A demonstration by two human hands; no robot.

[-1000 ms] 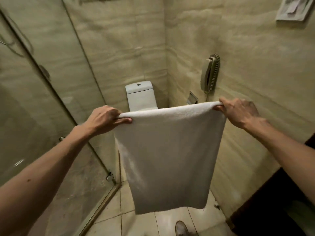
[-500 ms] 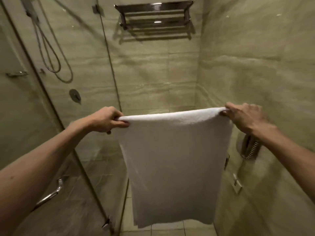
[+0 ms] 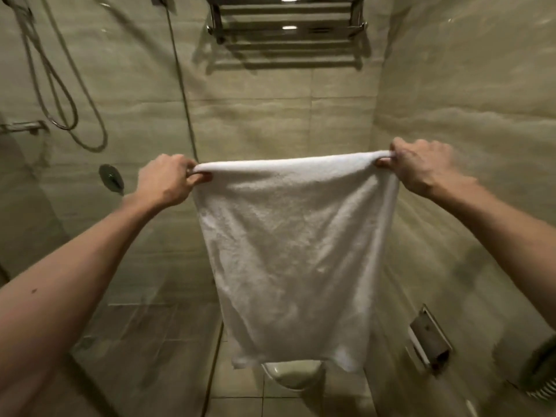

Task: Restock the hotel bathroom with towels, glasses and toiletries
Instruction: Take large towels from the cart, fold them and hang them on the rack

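Note:
A folded white towel (image 3: 293,251) hangs flat in front of me, stretched out by its top fold. My left hand (image 3: 167,183) pinches the towel's upper left corner. Its upper right corner is gripped by my right hand (image 3: 421,167). High on the back wall, above the towel, is a chrome towel rack (image 3: 285,28) whose bars carry nothing. The towel's top edge is well below the rack and apart from it.
A glass shower partition (image 3: 99,236) stands at the left, with a shower hose (image 3: 57,94) behind it. The toilet (image 3: 293,376) shows just under the towel's lower edge. On the right wall are a toilet-paper holder (image 3: 428,338) and a wall phone (image 3: 541,368).
The view has tilted upward, bringing the chrome rack closer and larger. Both hands still hold the towel spread and have risen toward the rack. The toilet now shows below the towel.

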